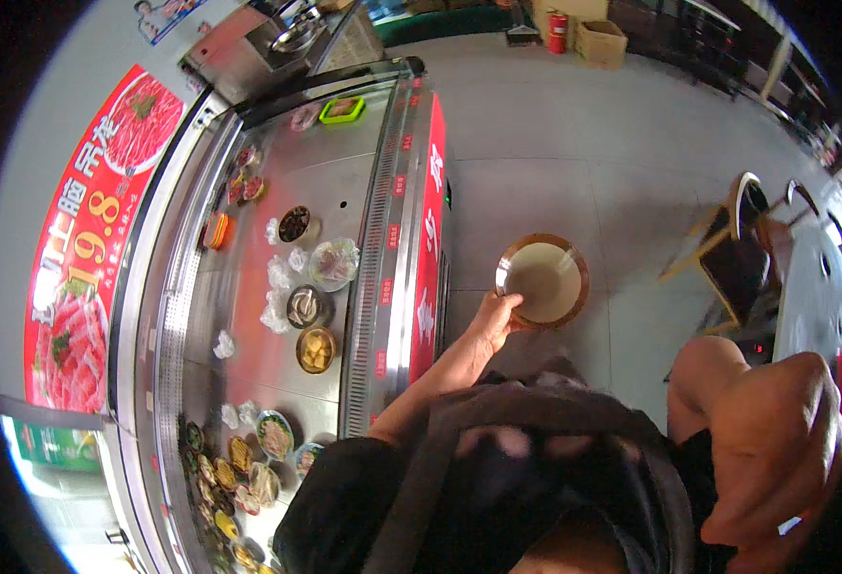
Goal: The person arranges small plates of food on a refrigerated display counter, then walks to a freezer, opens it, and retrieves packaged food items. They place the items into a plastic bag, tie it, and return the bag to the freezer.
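My left hand (pixel 496 321) grips the near-left rim of a round bowl (pixel 544 281), with the thumb over the edge. The bowl has a brown rim and a plain cream inside, and is held above the grey floor. My right arm is bent up close to the camera at the right. The right hand (pixel 772 438) looks large and folded there, and whether it holds anything is unclear. Left of the bowl runs a refrigerated display counter (pixel 429 237) with a red front. Inside it stand a bowl of yellowish chunks (pixel 316 350) and a dark pot (pixel 309 307).
Plates of food (pixel 275 435) crowd the counter's near end. A film-covered bowl (pixel 334 264) and a green tray (pixel 342 110) sit farther along. A chair (pixel 740 265) and a table (pixel 811 287) stand at the right. A fire extinguisher (pixel 557 32) and a cardboard box (pixel 600 44) are at the back.
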The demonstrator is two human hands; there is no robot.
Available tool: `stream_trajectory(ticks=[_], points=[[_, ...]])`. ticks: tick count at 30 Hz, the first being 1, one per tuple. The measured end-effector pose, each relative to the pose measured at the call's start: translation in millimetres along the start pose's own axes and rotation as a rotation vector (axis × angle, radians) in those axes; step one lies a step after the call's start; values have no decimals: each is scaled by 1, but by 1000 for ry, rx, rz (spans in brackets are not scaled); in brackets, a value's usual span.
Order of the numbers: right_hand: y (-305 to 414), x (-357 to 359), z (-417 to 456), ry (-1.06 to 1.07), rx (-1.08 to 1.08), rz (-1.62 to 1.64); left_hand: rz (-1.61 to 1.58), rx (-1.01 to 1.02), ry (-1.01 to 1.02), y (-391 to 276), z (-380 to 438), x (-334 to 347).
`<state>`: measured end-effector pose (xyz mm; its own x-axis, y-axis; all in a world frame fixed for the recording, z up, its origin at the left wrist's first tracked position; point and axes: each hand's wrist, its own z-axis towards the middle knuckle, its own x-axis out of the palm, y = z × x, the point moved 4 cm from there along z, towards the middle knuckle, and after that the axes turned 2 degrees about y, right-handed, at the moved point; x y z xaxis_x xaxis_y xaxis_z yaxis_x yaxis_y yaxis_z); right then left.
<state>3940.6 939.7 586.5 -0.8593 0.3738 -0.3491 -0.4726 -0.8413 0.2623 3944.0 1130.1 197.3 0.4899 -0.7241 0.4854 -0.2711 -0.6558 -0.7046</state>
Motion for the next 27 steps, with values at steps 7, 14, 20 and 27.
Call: stream_trajectory(ticks=[7, 14, 20, 27], points=[[-157, -139, 31, 412, 164, 266, -207, 144, -138, -99, 123, 27], [-339, -239, 18, 349, 69, 549, -307, 226, -234, -176, 267, 23], [-501, -304, 19, 120, 147, 644, -324, 169, -327, -277, 437, 35], [-680, -429, -1, 60, -13, 654, -214, 179, -114, -411, 624, 87]])
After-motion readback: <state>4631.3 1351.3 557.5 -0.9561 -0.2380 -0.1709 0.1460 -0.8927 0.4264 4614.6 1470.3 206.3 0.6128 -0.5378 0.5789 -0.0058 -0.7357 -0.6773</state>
